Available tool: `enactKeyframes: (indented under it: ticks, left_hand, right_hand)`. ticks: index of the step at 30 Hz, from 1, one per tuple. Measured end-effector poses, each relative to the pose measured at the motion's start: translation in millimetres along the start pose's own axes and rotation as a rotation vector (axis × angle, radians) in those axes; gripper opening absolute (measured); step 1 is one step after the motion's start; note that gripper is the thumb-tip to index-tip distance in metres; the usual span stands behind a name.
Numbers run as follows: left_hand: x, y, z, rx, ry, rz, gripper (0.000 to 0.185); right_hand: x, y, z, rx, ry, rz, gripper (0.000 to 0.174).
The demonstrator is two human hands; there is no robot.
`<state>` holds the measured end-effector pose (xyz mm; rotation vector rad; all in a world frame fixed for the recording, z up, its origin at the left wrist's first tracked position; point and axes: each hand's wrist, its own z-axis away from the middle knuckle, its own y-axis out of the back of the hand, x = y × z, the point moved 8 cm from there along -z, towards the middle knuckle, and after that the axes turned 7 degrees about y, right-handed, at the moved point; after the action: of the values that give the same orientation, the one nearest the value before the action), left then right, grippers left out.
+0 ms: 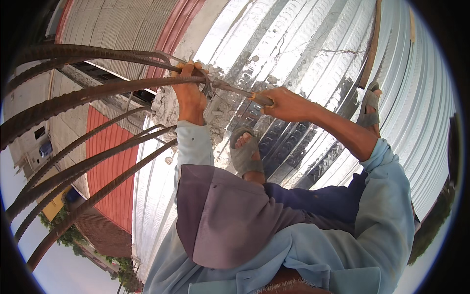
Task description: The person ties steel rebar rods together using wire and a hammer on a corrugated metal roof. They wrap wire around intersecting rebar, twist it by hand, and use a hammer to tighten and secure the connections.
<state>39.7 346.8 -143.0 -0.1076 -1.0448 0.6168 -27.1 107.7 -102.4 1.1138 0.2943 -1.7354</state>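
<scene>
My left hand [189, 92] is closed around the end of a steel rebar, beside a thick ribbed rebar [110, 88] that crosses over it. My right hand [286, 104] grips the handle of a long metal hand tool [235, 89]. The tool's far end meets a bent steel loop [206, 82] at the tip of the thick rebar, close to my left fingers. Exactly how the tool's end sits on the loop cannot be made out. Rough broken concrete [220, 110] lies under and around this spot.
Several long rebars [91, 161] stick out at the left. Corrugated metal roofing sheets [312, 36] lie underfoot, with my sandalled feet [246, 150] on them. Loose thin wire [330, 50] and a brown metal bar [371, 47] rest on the sheets. Red roofing [110, 161] and buildings appear lower at left.
</scene>
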Motion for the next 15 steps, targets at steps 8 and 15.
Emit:
enactKeyframes:
  ticks: [8, 15]
  left_hand:
    - [0.9, -4.1, 1.3, -0.030, -0.024, 0.021, 0.021]
    - [7.1, 1.6, 6.9, 0.065, -0.084, -0.092, 0.019]
  right_hand:
    - [-12.4, 14.3, -10.0, 0.064, 0.163, 0.132, 0.043]
    - [-7.7, -28.4, -7.1, 0.024, -0.081, -0.290, 0.031]
